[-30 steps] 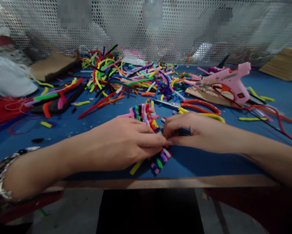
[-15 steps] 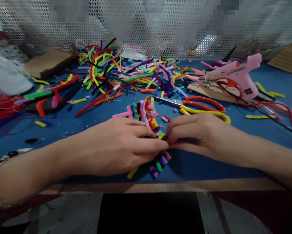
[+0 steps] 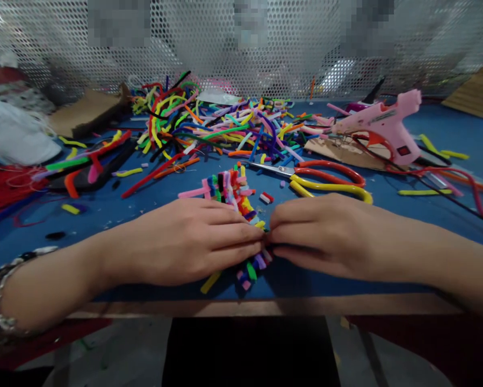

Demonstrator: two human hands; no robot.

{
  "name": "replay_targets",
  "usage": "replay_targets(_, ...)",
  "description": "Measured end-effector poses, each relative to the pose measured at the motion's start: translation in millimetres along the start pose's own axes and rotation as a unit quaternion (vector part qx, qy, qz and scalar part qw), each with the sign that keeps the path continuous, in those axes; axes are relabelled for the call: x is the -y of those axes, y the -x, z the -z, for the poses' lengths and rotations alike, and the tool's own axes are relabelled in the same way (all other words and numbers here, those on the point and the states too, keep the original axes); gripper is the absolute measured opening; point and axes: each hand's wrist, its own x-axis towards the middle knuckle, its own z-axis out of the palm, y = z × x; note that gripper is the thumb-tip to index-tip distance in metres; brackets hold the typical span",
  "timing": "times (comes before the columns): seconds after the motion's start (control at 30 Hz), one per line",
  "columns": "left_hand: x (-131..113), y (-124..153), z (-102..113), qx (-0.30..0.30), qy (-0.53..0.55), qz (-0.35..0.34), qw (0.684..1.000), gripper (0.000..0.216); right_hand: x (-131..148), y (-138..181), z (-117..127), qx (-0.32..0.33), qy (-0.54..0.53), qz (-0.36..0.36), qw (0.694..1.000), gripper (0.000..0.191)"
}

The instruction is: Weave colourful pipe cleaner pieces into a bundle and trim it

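A bundle of short, many-coloured pipe cleaner pieces (image 3: 247,206) joined in a curved strip lies on the blue table, in front of me. My left hand (image 3: 193,242) covers its middle from the left, fingers bent down onto it. At the strip's right edge, my right hand (image 3: 338,234) pinches with the fingertips; both hands' fingertips meet there. What exactly is between the fingertips is hidden. The lower end of the strip, with green, purple and pink bits, sticks out below the hands. A loose red-and-white bit (image 3: 266,198) lies just beyond the right fingers.
Scissors (image 3: 285,171) with orange and yellow handles lie behind my right hand. A pink glue gun (image 3: 380,124) rests on cardboard at the right, its cable trailing. A large heap of pipe cleaners (image 3: 221,126) spreads at the back, before a perforated metal panel (image 3: 201,43).
My right fingers have closed in lower against the strip's edge, and the left fingers lie closer together. The whole view has shifted slightly.
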Motion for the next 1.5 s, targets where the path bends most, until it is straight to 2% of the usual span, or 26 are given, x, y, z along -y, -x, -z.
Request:
replay_targets(0.13, 1.6, 0.1, 2.1, 0.013, 0.025, 0.009, 1.000, 0.045, -7.6, -2.1, -2.1, -0.006, -0.142, -0.007, 0.990, 0.015)
replay_targets(0.3, 4.5, 1.8, 2.9, 0.030, 0.049, -0.004, 0.998, 0.038, -12.5, -6.7, -6.3, -0.002, -0.218, 0.004, 0.976, 0.009)
replay_targets(0.53, 5.3, 1.4, 3.6, 0.052, 0.106, 0.020, 0.993, 0.037, -13.9, -8.7, -8.1, -0.017, -0.206, 0.013, 0.978, 0.013)
replay_targets(0.7, 2.7, 1.5, 1.5, 0.051, 0.129, 0.067, 0.988, 0.029, -12.6, -13.5, -10.1, -0.041, -0.246, -0.044, 0.967, 0.007)
replay_targets(0.8, 2.2, 2.6, -0.3, 0.070, 0.123, 0.065, 0.988, 0.028, -11.4, -16.6, -12.2, -0.053, -0.252, -0.085, 0.963, 0.006)
replay_targets(0.93, 2.7, 3.9, -1.5, 0.084, 0.128, 0.057, 0.987, 0.028, -8.9, -19.1, -14.0, -0.061, -0.256, -0.104, 0.959, 0.003)
replay_targets(1.0, 2.7, 3.7, -1.2, 0.079, 0.121, 0.052, 0.988, 0.029, -7.9, -19.1, -14.1, -0.065, -0.255, -0.100, 0.960, 0.001)
replay_targets(1.27, 2.1, 2.3, -1.7, 0.038, 0.073, 0.021, 0.996, 0.031, -8.4, -13.3, -14.5, -0.060, -0.173, -0.041, 0.982, 0.010)
replay_targets(1.5, 3.7, 3.6, 0.0, 0.050, 0.087, 0.022, 0.995, 0.030, -7.8, -13.3, -12.2, -0.046, -0.138, -0.017, 0.989, 0.015)
